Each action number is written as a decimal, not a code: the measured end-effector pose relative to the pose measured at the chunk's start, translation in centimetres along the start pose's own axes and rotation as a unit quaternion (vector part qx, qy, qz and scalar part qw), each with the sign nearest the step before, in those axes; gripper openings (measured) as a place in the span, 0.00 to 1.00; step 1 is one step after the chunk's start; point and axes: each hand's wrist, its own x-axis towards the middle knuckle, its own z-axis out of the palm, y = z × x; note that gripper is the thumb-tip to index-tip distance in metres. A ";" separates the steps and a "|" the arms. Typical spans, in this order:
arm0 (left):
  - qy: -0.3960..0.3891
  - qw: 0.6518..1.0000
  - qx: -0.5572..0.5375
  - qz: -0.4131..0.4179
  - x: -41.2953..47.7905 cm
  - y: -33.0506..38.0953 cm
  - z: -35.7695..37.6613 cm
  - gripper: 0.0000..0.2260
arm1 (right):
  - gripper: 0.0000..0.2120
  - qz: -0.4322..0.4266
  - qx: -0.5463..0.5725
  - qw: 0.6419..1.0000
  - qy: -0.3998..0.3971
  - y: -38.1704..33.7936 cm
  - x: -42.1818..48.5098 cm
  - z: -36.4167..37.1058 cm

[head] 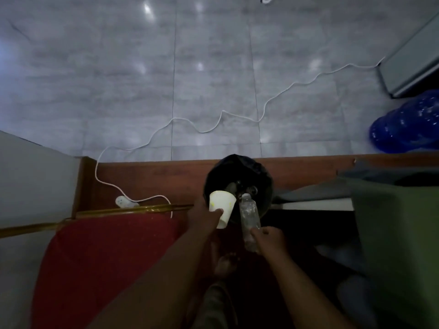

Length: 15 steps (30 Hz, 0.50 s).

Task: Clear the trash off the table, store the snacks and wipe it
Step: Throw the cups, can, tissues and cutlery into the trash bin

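Two hands of yours are full. Your left hand [203, 216] is wrapped round a white paper cup [222, 207], thumb across its side, with the cup tipped so that its open mouth faces away from you. Your right hand [269, 241] grips the lower end of a clear plastic bottle [249, 216], fingers curled round it; the bottle's capped end points forward, away from your palm. Cup and bottle sit just beside each other, the cup to the left of the bottle; whether they touch is hard to tell in the dim light.

Straight ahead of both grips stands a round bin lined with a black bag [237, 169]. The cup's rim and the bottle's cap both overlap the bin's opening as seen from your head, and some dark items lie inside.

Left of your left hand a red cushion [107, 257] spreads out, and beyond it a white power strip [123, 201] lies with its cable [213, 129] snaking over the grey tiled floor [118, 79]. Right of your right hand hangs green cloth [399, 233]. Below your wrists, a bare foot [225, 262] shows.
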 end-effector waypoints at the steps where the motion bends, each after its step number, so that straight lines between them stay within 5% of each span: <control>1: -0.005 1.000 0.002 -0.005 0.9 -0.1 0.8 0.27 | 0.11 0.018 -0.006 1.000 -0.008 0.1 1.1 0.4; 7: -0.018 0.999 0.023 -0.031 5.4 -1.0 4.1 0.30 | 0.18 0.104 0.098 0.989 -0.033 0.7 5.5 1.6; 15: -0.021 0.999 0.023 -0.011 3.8 -1.9 3.7 0.24 | 0.10 0.099 0.166 0.981 -0.021 0.7 3.1 0.4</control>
